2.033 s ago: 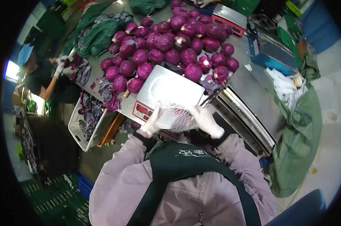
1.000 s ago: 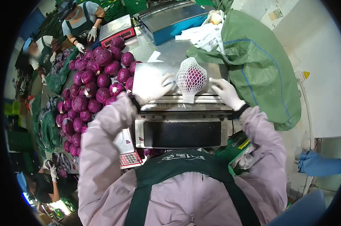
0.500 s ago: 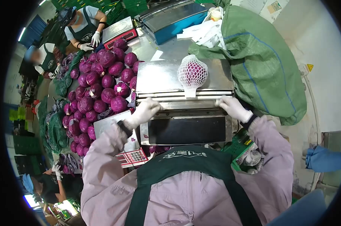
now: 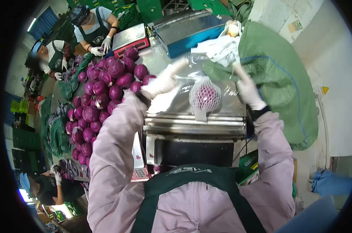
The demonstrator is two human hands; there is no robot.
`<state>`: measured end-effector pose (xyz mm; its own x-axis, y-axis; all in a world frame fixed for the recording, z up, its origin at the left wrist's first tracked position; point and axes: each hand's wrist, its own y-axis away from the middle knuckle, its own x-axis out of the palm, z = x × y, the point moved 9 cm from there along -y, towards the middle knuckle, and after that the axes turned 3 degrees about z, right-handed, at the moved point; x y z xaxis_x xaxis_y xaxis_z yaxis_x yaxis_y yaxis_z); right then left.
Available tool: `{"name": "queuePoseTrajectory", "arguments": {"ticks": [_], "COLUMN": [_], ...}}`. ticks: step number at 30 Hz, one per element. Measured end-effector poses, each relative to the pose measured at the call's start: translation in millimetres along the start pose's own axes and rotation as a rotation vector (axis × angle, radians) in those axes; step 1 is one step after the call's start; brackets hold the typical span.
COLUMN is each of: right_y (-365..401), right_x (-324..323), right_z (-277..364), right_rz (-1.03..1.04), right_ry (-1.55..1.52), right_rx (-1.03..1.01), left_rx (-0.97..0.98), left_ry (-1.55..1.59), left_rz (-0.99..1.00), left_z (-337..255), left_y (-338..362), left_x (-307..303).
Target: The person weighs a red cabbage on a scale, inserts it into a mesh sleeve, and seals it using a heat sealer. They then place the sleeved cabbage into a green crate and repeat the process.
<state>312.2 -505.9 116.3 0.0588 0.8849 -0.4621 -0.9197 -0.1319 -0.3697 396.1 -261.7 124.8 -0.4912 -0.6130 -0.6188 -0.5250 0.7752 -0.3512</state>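
Note:
A purple cabbage in a white foam net [image 4: 205, 97] lies on the metal top of a wrapping machine [image 4: 195, 126]. Clear film [image 4: 179, 91] now stretches over the machine top and the netted cabbage. My left hand [image 4: 166, 80], in a white glove and blurred, is at the film's left side, its fingers pinched at the far left corner. At the right side, my right hand [image 4: 249, 88], also gloved, reaches forward with its fingertips together on the film's edge. The cabbage sits between both hands, touched by neither.
Purple cabbages [image 4: 100, 87] are piled at the left. A green sack [image 4: 278, 77] bulges at the right. Behind stand a blue-sided machine [image 4: 191, 35] and a red scale [image 4: 131, 39]. Co-workers [image 4: 96, 29] stand at the far left; a keypad scale [image 4: 140, 173] is near.
Both my hands have moved forward from the machine's front bars to the far side. Clear film has come over the netted cabbage. The whole view has shifted slightly.

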Motion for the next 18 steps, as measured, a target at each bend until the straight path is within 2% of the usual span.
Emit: {"name": "queuePoseTrajectory", "arguments": {"ticks": [1,3,5,7,8,9,11,12,13,14,15,17,18], "right_y": [-4,14,31,37,39,42,54,73,66,88,117,163,177], "right_x": [18,56,80,99,101,98,100,112,107,115,124,132,138], "right_z": [-24,-41,-53,-65,-57,-52,-53,-27,22,26,32,53,58], "right_rz": [0.146,0.488,0.513,0.508,0.536,0.542,0.690,0.708,0.793,0.890,0.986,0.987,0.827], "right_ry": [0.419,0.652,0.690,0.638,0.674,0.668,0.007,-0.780,-0.451,-0.407,-0.368,-0.866,-1.026], "right_rx": [-0.069,0.099,0.033,-0.005,-0.068,-0.058,0.301,0.490,0.218,0.228,0.241,0.679,0.631], "left_rx": [0.062,-0.112,-0.186,-0.240,-0.077,-0.082,-0.349,-0.320,-0.292,-0.267,-0.321,-0.606,-0.684], "left_ry": [-0.267,-0.634,-0.309,-0.166,-0.117,-0.106,0.411,0.381,0.352,0.881,0.801,1.103,1.239], "left_rz": [0.173,0.282,0.279,0.366,0.281,0.287,0.653,0.732,0.811,0.589,0.592,0.909,0.961], "left_z": [16,64,57,52,43,43,50,42,25,-45,-44,-54,-69], "left_y": [-5,23,14,16,17,24,56,76,100,88,116,174,193], "left_x": [25,67,78,100,104,107,134,135,140,121,124,153,155]}}
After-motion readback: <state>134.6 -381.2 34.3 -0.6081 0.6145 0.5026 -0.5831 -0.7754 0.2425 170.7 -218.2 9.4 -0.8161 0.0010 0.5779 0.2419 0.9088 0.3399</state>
